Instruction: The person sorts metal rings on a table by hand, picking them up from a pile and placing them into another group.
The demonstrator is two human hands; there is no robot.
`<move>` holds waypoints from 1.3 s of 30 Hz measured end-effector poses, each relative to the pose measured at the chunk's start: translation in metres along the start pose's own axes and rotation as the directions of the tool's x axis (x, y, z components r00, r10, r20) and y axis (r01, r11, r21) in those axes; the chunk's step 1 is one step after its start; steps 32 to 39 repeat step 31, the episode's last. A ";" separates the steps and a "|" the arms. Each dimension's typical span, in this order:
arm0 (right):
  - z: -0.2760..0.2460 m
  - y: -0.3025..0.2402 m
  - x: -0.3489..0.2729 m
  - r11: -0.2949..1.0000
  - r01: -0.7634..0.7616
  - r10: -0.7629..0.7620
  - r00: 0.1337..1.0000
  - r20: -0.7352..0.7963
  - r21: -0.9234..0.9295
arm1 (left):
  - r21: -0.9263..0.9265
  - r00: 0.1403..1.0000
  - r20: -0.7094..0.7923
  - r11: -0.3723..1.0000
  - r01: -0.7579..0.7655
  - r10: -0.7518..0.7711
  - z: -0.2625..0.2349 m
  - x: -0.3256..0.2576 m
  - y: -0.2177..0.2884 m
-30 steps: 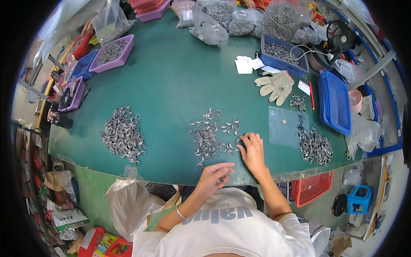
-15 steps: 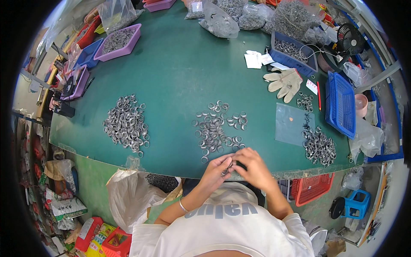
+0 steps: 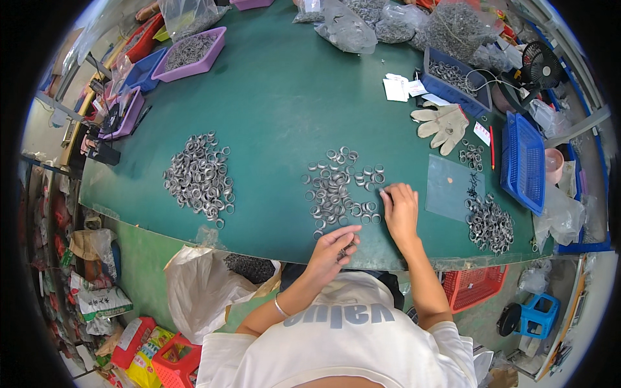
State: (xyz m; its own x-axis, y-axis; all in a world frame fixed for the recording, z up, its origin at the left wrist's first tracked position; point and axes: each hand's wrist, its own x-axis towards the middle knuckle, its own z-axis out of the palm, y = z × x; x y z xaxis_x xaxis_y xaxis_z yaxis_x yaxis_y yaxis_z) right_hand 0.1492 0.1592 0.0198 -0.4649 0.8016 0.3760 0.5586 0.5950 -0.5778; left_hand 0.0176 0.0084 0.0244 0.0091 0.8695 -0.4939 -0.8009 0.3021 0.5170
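My left hand is closed around several small grey metal rings at the table's near edge, its fingers pointing right. My right hand rests low over the table at the right side of the middle pile of metal rings. Its thumb and fingers are drawn together close to the outermost rings; what sits at their tips is too small to make out. A larger heap of rings lies to the left, and another heap to the right.
A clear plastic sheet, a work glove, a red pencil and stacked blue baskets lie at right. At the back stand a blue bin of rings, filled plastic bags and a purple tray.
My right hand has parted from the left and moved right and forward to the middle pile's edge. My left hand stays closed on its rings. The whole view has shifted slightly.
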 end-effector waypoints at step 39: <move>-0.026 -0.058 -0.023 0.903 0.287 -0.384 0.874 0.298 0.321 | 0.068 0.999 -0.036 0.998 0.007 -0.005 -0.003 0.000 0.000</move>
